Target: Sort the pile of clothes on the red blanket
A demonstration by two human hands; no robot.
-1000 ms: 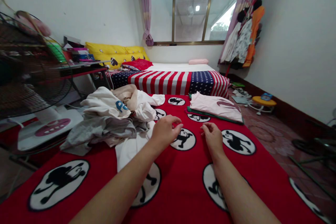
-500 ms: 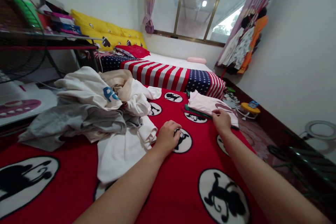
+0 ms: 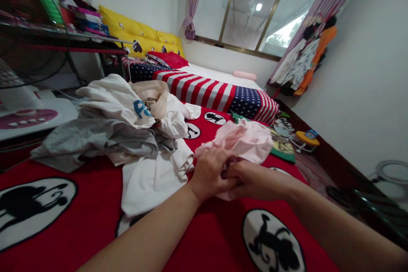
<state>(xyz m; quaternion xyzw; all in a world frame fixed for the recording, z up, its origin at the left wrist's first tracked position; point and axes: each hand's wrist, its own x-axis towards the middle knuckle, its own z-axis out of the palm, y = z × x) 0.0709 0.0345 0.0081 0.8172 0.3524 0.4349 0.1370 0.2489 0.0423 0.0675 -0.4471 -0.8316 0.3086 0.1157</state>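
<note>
Both hands meet over the red monkey-print blanket. My left hand and my right hand grip the near edge of a pale pink garment, bunched and lifted between them. Where the pink garment lay, a dark green folded garment with a printed picture shows at the right. A heap of white, grey and beige clothes lies just left of my left hand, with a white piece spread toward me.
A bed with a stars-and-stripes cover stands behind, yellow pillows at the wall. A standing fan and a cluttered shelf are at the left. Clothes hang at the right by the window; a small yellow stool stands on the floor.
My right hand took the pink garment from the folded stack and pulled it toward me. My left hand came off the blanket and joined it on the cloth. The green garment underneath is uncovered.
</note>
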